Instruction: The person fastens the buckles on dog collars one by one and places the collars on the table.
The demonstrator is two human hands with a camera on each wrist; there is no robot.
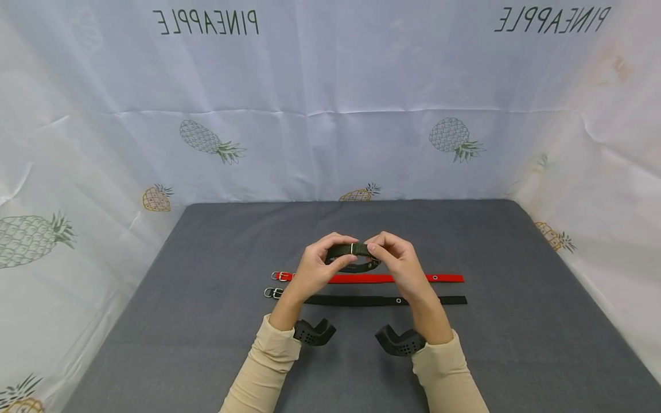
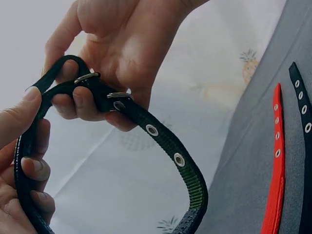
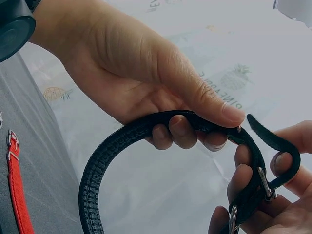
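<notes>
We see both hands up over the worktop (image 1: 206,321) centre, working one dark green collar (image 1: 353,256) between them. Left hand (image 1: 317,268): fingers curled round the collar's looped part, thumb pressed on top, so grip closed on it. Right hand (image 1: 399,265): fingers pinch the collar at the metal buckle (image 1: 352,248), thumb & forefinger near the strap end; grip also closed on it.

In the left wrist view the collar (image 2: 165,141) hangs in a loop w/ metal eyelets (image 2: 152,129) along the strap. In the right wrist view its textured inner side (image 3: 97,170) shows, and the buckle (image 3: 265,183) sits by the right fingers.

Below the hands, flat on the worktop: a red collar (image 1: 372,279), and just nearer us a black collar (image 1: 377,300), parallel, buckles to the left. Behind is a pineapple-print sheet (image 1: 330,115).
</notes>
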